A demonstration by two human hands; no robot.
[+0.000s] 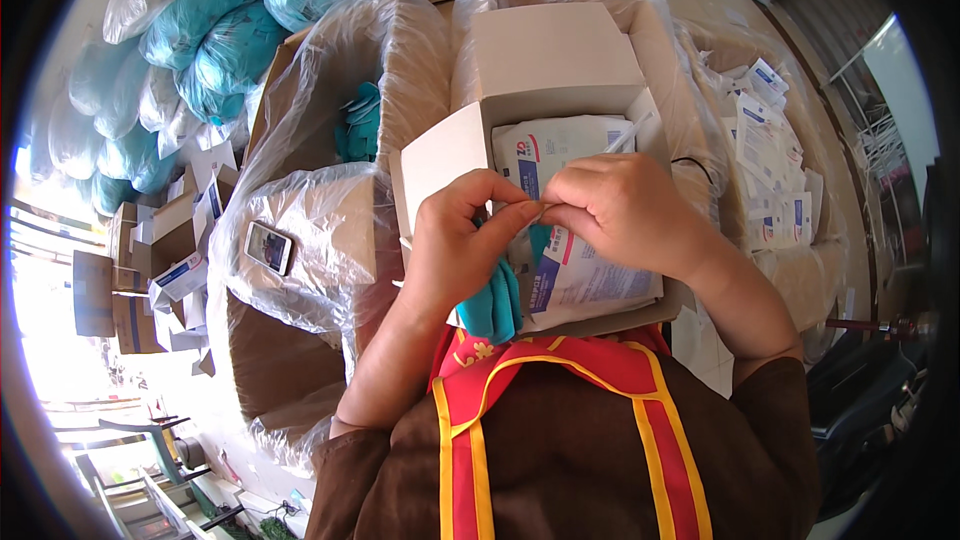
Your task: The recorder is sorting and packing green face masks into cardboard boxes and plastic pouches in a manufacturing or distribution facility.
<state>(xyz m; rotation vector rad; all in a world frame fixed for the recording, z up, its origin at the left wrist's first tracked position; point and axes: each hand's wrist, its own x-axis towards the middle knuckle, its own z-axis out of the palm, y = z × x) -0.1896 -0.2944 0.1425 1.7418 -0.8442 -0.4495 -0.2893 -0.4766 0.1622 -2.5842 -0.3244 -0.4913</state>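
Observation:
My left hand (455, 240) is closed around several folded teal pieces that look like face masks (490, 305). They hang below its palm at the near edge of an open cardboard box (560, 45). Its thumb and forefinger pinch together and meet the fingertips of my right hand (620, 205). The right fingers are also pinched, on something thin and pale that I cannot make out. A translucent strip (627, 138) sticks up behind the right knuckles. Under both hands, white packets (590, 285) with blue and pink print lie in the box. A bit of teal shows between the hands.
At left, a plastic-lined carton (400, 50) holds more teal pieces (360, 125); a phone (269, 248) lies on a plastic-covered flap. Another lined carton (800, 270) at right holds printed packets (770, 140). Teal-filled bags (230, 50) pile up at far left, above empty boxes (165, 240).

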